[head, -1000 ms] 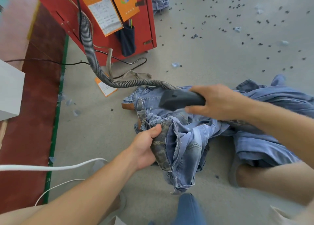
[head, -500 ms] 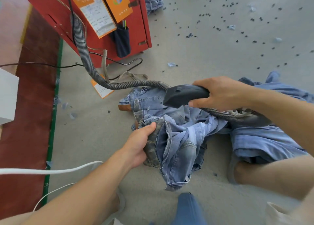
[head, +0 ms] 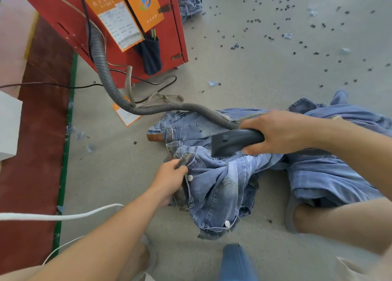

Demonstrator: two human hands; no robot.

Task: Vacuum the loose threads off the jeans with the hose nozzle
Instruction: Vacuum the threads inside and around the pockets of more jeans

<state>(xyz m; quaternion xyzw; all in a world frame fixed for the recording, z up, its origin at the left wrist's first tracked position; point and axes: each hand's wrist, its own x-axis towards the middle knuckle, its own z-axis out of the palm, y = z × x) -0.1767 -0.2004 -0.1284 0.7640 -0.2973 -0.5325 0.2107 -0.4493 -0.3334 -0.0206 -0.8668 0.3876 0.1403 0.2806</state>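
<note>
The right hand (head: pixel 273 132) is wrapped round the handle of the dark hose nozzle (head: pixel 233 141), whose flat mouth points away from the grip and down at the bunched jeans (head: pixel 214 187) just below it; whether the mouth touches the denim cannot be told. The left hand (head: pixel 169 181) pinches the waistband, fingers curled round the fold near a white button (head: pixel 190 177), so the cloth is held up between the two grips. The job looks to be mid-way: no loose threads can be made out on the denim at this sharpness, so how much is cleaned is unclear, and the legs trailing off behind the right wrist seem not yet covered. The ribbed hose (head: pixel 118 98) loops back from the nozzle to the red cabinet (head: pixel 63 15) with slack in it, so a sweep towards the left hand should not be checked. Beyond the left grip the grey floor (head: pixel 254 68) lies open; a white cord (head: pixel 63 216) runs under the left forearm, and a bare knee (head: pixel 318 217) sits close under the right, which may crowd a stroke that way
</note>
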